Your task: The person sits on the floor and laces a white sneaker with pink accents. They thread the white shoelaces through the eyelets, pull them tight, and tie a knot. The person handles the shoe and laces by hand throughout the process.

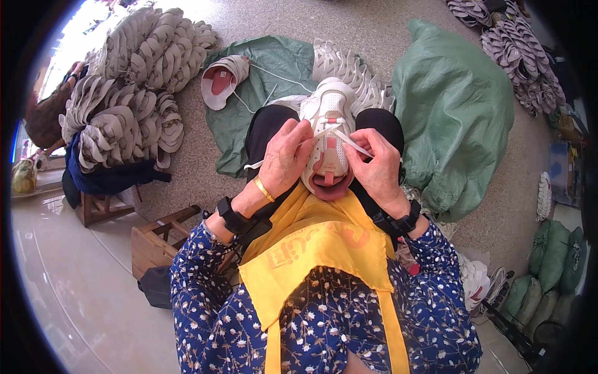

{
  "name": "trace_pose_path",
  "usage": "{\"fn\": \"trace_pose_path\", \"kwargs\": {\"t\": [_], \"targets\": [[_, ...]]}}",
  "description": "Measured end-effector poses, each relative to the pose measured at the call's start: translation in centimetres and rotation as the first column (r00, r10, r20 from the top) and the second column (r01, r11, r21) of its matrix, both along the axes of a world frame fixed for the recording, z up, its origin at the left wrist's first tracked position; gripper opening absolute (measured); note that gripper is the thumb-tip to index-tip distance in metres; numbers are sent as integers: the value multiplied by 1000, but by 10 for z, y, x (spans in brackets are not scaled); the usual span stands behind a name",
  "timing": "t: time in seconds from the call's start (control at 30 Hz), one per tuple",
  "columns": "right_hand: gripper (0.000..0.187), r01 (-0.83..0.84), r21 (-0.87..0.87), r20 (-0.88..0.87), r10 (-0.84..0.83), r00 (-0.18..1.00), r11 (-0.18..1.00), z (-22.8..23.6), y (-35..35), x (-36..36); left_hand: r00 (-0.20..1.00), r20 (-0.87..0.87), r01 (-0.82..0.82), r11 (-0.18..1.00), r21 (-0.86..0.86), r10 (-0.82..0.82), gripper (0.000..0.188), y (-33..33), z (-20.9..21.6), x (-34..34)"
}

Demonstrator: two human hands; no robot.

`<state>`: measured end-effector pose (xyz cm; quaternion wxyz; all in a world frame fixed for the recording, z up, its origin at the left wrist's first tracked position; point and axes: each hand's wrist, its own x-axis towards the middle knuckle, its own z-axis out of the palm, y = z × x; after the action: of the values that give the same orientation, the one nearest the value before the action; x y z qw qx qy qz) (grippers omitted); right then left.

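Between my knees rests a white shoe upper (329,163) with a pink lining and pink tabs, its toe pointing away from me. My left hand (288,149) is closed, pinching one end of the white shoelace (324,132) at the shoe's left side. On the right side, my right hand (375,163) pinches the other part of the lace between thumb and fingers. The lace runs across the tongue and crosses near the middle of the shoe. A yellow apron (317,249) lies over my lap, just below the shoe's heel opening.
Another white and pink upper (223,81) lies on a green sheet (274,56) ahead to the left. Several laced uppers (349,71) stand in a row beyond my knees. A full green sack (455,118) is at the right. Stacked uppers (118,121) and a wooden stool (156,246) are at the left.
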<state>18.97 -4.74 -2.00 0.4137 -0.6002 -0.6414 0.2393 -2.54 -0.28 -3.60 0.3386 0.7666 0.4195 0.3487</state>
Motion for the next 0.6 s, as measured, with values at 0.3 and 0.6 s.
{"fn": "trace_pose_path", "kwargs": {"t": [0.3,0.6], "targets": [[13,-276,193,323,205,924,941,22,34,6,983,177,96,959,-265,-50,11,3,25,1],[16,-340,55,459,279,844,939,14,56,4,999,38,4,995,-99,-1,18,15,48,7]]}}
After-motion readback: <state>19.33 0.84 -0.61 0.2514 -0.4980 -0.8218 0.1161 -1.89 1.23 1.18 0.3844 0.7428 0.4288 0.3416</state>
